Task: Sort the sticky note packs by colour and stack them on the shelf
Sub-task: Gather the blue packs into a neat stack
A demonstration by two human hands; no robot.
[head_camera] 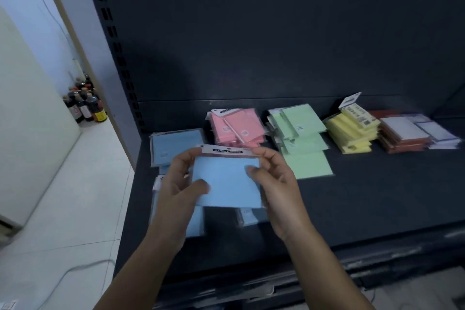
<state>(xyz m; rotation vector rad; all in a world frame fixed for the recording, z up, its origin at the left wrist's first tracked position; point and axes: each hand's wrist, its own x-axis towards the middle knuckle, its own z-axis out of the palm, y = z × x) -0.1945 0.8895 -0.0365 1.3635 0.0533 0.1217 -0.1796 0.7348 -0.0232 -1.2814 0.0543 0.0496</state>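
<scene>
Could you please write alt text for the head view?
The left hand and right hand hold a flat pale blue sticky note pack over a dark shelf. Behind: blue pile, pink pile, green pile, yellow pile, reddish pile.

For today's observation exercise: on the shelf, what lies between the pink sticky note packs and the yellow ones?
The green packs, a loose pile, lie between the pink packs and the yellow packs; the head view shows this.

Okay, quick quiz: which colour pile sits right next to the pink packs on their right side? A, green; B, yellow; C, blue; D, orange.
A: the green packs lie directly right of the pink packs on the shelf, with the yellow packs further right.
</scene>
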